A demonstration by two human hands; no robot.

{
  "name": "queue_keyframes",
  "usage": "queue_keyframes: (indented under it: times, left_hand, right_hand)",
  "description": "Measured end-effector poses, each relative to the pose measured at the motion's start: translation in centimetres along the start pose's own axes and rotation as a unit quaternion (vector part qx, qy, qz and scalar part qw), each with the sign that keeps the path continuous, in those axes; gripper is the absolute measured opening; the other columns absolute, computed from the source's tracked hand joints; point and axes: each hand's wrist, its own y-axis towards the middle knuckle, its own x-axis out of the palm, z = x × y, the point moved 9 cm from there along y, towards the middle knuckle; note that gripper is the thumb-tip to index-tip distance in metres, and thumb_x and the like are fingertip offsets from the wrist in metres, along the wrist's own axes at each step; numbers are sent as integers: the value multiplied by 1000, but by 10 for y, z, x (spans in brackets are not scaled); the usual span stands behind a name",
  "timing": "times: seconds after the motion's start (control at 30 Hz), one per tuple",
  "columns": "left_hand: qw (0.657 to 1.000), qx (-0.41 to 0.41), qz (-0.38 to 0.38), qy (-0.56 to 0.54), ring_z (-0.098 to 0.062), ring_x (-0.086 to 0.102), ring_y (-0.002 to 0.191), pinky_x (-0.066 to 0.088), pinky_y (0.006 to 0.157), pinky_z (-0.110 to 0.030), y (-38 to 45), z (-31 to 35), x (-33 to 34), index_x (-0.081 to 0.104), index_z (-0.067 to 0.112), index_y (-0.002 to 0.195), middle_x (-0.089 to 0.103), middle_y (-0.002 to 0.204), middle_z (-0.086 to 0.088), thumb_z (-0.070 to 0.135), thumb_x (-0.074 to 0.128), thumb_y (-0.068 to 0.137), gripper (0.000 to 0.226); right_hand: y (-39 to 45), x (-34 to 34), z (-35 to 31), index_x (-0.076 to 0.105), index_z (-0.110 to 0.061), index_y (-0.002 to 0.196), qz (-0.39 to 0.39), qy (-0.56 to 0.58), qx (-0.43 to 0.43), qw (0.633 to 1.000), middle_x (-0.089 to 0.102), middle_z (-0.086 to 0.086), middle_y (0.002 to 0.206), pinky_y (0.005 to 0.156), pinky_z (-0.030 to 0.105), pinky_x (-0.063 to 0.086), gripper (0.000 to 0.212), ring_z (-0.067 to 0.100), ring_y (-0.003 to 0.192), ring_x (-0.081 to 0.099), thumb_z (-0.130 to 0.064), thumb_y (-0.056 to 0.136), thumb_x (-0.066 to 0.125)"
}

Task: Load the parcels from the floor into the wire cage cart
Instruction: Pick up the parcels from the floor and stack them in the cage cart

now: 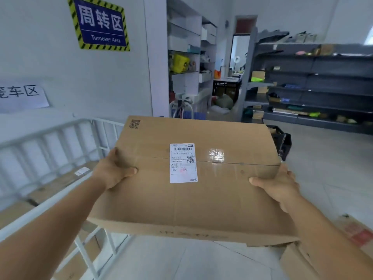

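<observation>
One flat, wide cardboard box (201, 178) is held up in the air, right of the white wire cart (60, 142). The left hand (113, 170) and right hand (278, 184) each grasp a side edge, thumbs on top. It carries one white label (183, 163) and glossy tape. Two brown parcels (56, 184) lie inside the cart.

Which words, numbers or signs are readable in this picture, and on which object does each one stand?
"周转区" and "Turnover Area": blue wall sign with yellow-black striped border.
"车区", with a cut-off character before it: white paper sheet on the wall.
"WU": white shipping label on the large brown cardboard box; its barcode, QR code and small print are too blurred.
Printed QR mark at the box corner: no legible text.
</observation>
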Motion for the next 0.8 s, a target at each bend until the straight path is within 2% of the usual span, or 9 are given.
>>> queue_keyframes:
  times: [0.1,0.17,0.27,0.37,0.53,0.7,0.8]
  left_hand:
    - [999,-9,40,-1,-28,47,127,36,103,-37,3,-12,-50,28,20,149,47,141,-8,24,82,73,94]
    - [998,-21,62,4,-29,48,124,37,101,-38,8,-24,-85,31,20,147,49,138,-9,24,81,73,89]
    - [995,-38,92,-1,-30,47,126,37,102,-37,19,-44,-133,27,22,149,46,142,-10,26,82,73,94]
    - [992,-48,117,-4,-30,47,126,36,97,-34,34,-65,-177,26,21,149,45,142,-9,26,81,74,93]
    - [986,-66,150,-25,-29,42,131,34,106,-38,64,-103,-246,22,24,152,41,147,-8,30,83,71,101]
    - [978,-73,194,-30,-29,47,123,36,91,-34,82,-135,-304,31,23,147,46,139,-9,27,82,73,90]
    - [972,-86,219,-25,-25,48,106,35,85,-32,91,-154,-329,37,21,142,50,131,-11,26,83,72,84]
  right_hand:
    - [0,28,-52,20,-21,151,-12,2,-39,999,29,10,151,108,51,37,114,37,133,34,-50,62,85]
    - [-2,51,-87,15,-20,153,-27,-3,-59,998,26,11,152,108,50,36,115,38,135,31,-49,65,83]
    - [-8,89,-138,10,-21,155,-50,-2,-84,995,21,10,155,110,49,34,116,37,138,28,-49,68,82]
    - [-16,128,-186,14,-22,153,-64,-4,-107,992,25,9,153,108,51,35,115,36,135,32,-53,65,82]
    - [-26,191,-262,19,-18,152,-88,17,-141,986,25,8,152,105,44,37,108,33,134,33,-45,69,83]
    - [-33,253,-329,24,-17,149,-104,6,-176,979,30,9,149,105,44,39,109,36,133,36,-51,64,84]
    - [-34,293,-362,17,-19,152,-127,-2,-191,973,25,9,153,110,51,34,113,39,138,28,-53,66,82]
